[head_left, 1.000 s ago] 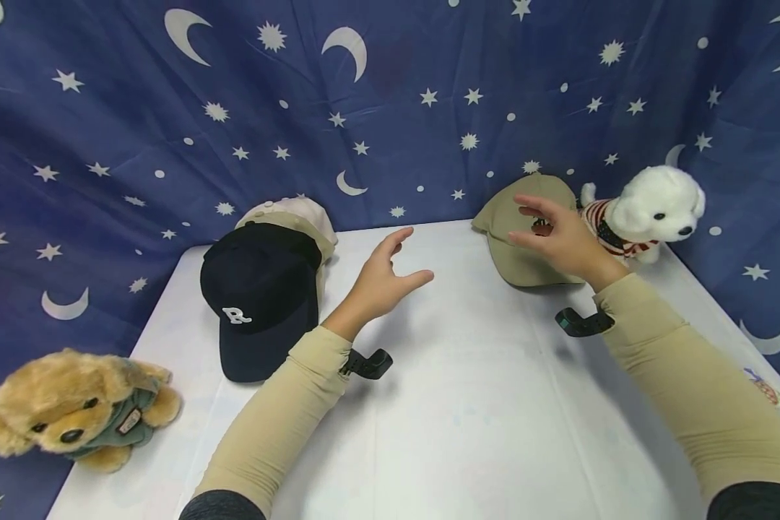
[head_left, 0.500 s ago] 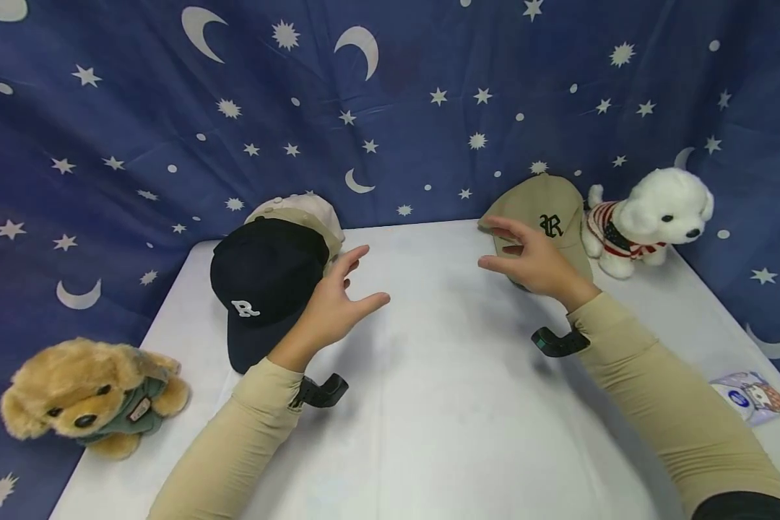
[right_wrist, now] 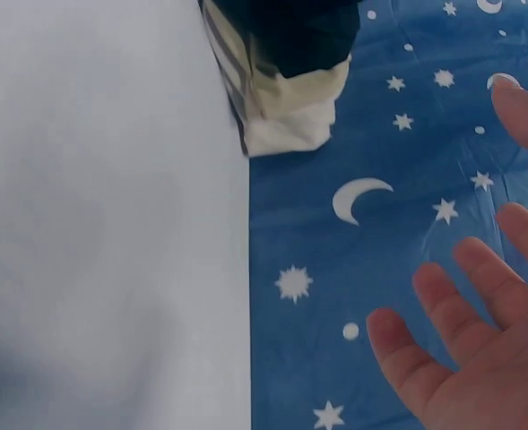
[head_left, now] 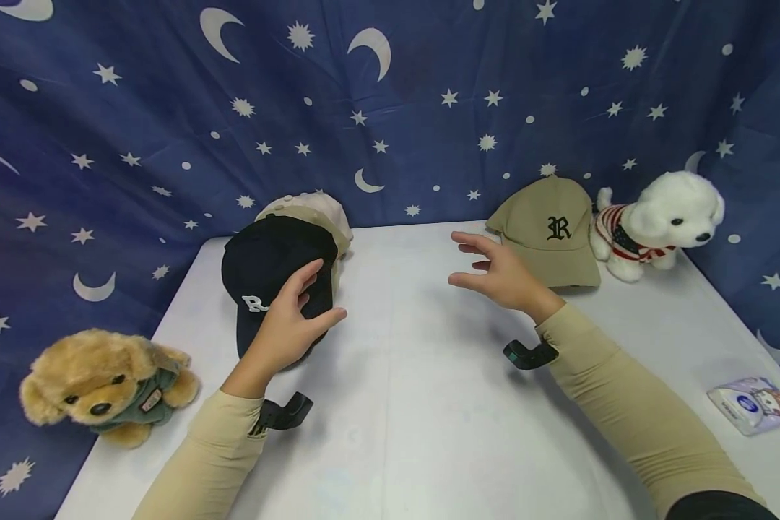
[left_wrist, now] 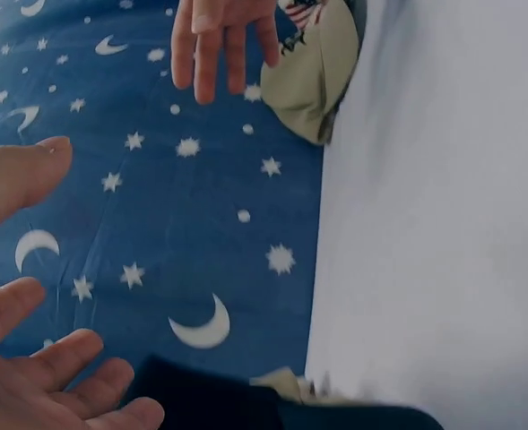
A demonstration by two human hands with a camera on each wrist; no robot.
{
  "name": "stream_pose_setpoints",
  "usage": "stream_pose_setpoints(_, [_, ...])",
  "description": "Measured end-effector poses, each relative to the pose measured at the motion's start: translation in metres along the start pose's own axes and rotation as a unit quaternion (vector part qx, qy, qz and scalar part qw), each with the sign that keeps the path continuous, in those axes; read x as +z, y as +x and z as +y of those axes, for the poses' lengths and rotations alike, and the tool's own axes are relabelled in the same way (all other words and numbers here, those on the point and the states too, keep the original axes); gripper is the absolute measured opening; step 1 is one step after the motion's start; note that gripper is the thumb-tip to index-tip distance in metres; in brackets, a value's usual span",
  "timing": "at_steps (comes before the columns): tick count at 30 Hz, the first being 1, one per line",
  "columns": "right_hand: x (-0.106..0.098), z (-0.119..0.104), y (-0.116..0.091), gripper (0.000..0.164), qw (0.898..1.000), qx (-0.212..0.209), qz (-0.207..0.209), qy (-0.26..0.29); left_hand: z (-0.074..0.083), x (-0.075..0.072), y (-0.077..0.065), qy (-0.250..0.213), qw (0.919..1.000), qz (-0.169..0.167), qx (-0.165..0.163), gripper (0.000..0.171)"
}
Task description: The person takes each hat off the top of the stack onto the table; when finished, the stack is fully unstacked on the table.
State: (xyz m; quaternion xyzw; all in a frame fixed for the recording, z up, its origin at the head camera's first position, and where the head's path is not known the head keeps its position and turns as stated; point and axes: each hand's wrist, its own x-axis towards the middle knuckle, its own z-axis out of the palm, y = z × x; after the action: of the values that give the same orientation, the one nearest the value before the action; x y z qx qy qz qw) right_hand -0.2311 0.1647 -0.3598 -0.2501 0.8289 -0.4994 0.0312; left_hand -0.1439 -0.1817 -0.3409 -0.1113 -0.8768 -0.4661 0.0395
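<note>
My left hand (head_left: 286, 325) hovers in front of a black cap (head_left: 276, 260) with a white R, its thumb and fingers spread apart. Behind the black cap, a beige cap (head_left: 318, 217) and a white cap (head_left: 328, 204) are partly hidden. My right hand (head_left: 503, 278) is held over the table, left of a khaki cap (head_left: 552, 224) with a black R, and its fingers are parted around nothing. In the left wrist view the right hand (left_wrist: 223, 40) shows near the khaki cap (left_wrist: 313, 81). The cap stack's black cap (right_wrist: 308, 36) appears at the top of the right wrist view.
A brown plush dog (head_left: 97, 383) in a green garment sits at the table's left edge. At the right back stands a white plush dog (head_left: 663, 217) in a striped top. A printed packet (head_left: 757, 404) lies at right. A starry blue curtain (head_left: 416, 108) borders the white table (head_left: 416, 419).
Both hands have moved left and nearer in the head view. The left hand now overlaps the black cap; the right hand has come away from in front of the khaki cap.
</note>
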Motion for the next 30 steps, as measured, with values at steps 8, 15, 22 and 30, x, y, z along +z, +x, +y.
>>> stream_pose_setpoints(8, [0.021, -0.011, 0.006, 0.073, 1.000, 0.007, -0.014, 0.006, -0.020, -0.024, -0.028, -0.001, 0.9994, 0.017, -0.029, 0.081])
stream_pose_setpoints(15, [0.039, -0.012, 0.012, 0.073, 1.000, 0.014, -0.014, 0.012, -0.036, -0.034, -0.042, -0.015, 0.9973, 0.040, -0.059, 0.076])
stream_pose_setpoints(22, [0.058, -0.007, 0.015, 0.066, 0.999, 0.026, -0.020, 0.025, -0.051, -0.039, -0.051, -0.034, 0.9922, 0.094, -0.075, 0.061])
stream_pose_setpoints(30, [0.076, -0.011, 0.022, 0.057, 0.998, 0.034, -0.025, 0.040, -0.066, -0.050, -0.059, -0.041, 0.9836, 0.147, -0.096, 0.054])
